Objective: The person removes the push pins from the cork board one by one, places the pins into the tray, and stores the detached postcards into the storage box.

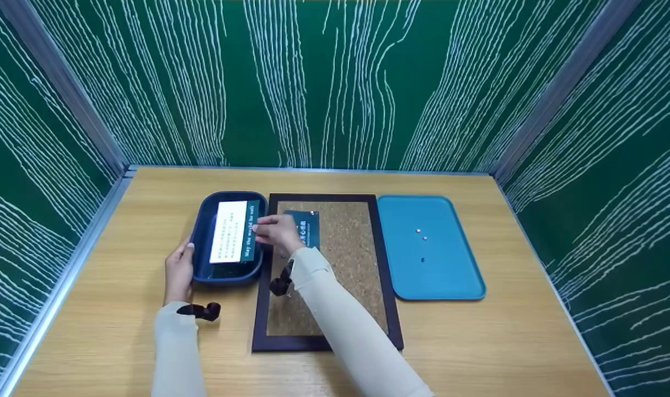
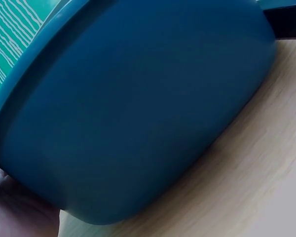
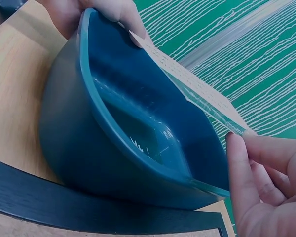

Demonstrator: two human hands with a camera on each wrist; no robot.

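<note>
My left hand (image 1: 179, 270) grips the near left side of a deep blue plastic basin (image 1: 203, 234), its thumb over the rim and its fingers against the outer wall. Between thumb and fingertips, my right hand (image 1: 279, 231) pinches the right edge of a white and dark green printed card (image 1: 230, 231). The card is held over the basin's opening, tilted in the right wrist view. Below it, another dark green card (image 3: 138, 131) lies on the basin floor. Beneath my right hand, a green card (image 1: 311, 229) lies on a cork board (image 1: 348, 264), a pushpin (image 1: 312, 213) at its top.
The board's dark frame (image 1: 326, 197) stands close beside the basin. To its right lies a flat light-blue tray (image 1: 434, 284) with two small pinkish pins (image 1: 418, 231) and a small dark piece (image 1: 422, 259). Green walls with white lines enclose the wooden table (image 1: 516, 336).
</note>
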